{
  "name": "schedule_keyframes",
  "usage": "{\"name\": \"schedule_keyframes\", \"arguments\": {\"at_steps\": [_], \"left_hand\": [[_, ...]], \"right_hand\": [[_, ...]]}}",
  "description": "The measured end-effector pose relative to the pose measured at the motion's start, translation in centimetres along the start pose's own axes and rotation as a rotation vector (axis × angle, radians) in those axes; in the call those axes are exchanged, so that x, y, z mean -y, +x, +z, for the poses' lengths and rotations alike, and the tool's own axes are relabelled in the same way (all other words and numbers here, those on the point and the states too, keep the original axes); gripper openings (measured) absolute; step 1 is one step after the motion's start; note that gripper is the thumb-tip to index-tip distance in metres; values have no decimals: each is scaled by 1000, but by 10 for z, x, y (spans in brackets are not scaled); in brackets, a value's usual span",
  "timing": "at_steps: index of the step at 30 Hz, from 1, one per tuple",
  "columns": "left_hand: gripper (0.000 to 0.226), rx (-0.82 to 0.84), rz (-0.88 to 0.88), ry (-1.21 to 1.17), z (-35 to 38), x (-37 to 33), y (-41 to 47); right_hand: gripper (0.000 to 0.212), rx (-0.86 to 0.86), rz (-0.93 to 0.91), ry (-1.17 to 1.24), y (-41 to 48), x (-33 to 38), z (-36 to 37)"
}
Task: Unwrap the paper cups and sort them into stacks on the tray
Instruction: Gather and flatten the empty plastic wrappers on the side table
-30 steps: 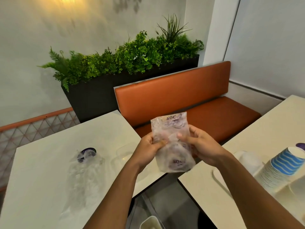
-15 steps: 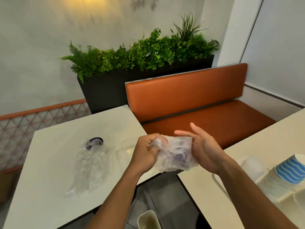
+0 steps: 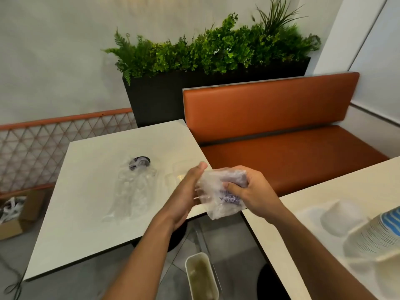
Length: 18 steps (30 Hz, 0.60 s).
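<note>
Ok so going left to right, everything placed off the orange bench. Well left of the bench there's an empty clear wrap lying flat on the pale table.

In front of the bench's left end, up in the air, the left hand has straight fingers pressed flat against the crumpled wrapper, so it isn't gripping anything. The right hand has fingers and thumb curled round the other side, squeezing it into a wad.

Handling-wise I'd guess the film weighs next to nothing, is floppy and a bit slick, so pinch a bunched fold, not a flat face. Can't tell if anything's inside.

Right of the bench, the cup stack lies tilted at the white tray. Paper cups are light and crush easily, so I'd cradle the stack round its sides near the rims.
</note>
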<state>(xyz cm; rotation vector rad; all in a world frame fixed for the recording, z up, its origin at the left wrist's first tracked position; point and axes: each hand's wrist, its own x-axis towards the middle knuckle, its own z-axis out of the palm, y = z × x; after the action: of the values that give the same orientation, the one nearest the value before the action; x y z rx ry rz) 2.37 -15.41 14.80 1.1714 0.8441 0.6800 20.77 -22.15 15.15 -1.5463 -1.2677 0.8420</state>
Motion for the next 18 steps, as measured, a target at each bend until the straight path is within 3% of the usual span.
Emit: {"name": "schedule_keyframes", "arguments": {"at_steps": [3, 5, 9, 15, 18], "left_hand": [[52, 7, -41, 147, -2, 10, -1], [40, 10, -59, 82, -13, 17, 2], [44, 3, -65, -14, -40, 38, 6], [32, -140, -85, -98, -71, 90, 9], [28, -178, -181, -119, -87, 125, 7]], "right_hand": [[19, -41, -53, -35, 4, -9, 23], [18, -81, -32, 23, 7, -16, 32], [29, -105, 93, 149, 5, -27, 58], [58, -256, 191, -53, 2, -72, 116], [55, -272, 191, -98, 2, -108, 140]]}}
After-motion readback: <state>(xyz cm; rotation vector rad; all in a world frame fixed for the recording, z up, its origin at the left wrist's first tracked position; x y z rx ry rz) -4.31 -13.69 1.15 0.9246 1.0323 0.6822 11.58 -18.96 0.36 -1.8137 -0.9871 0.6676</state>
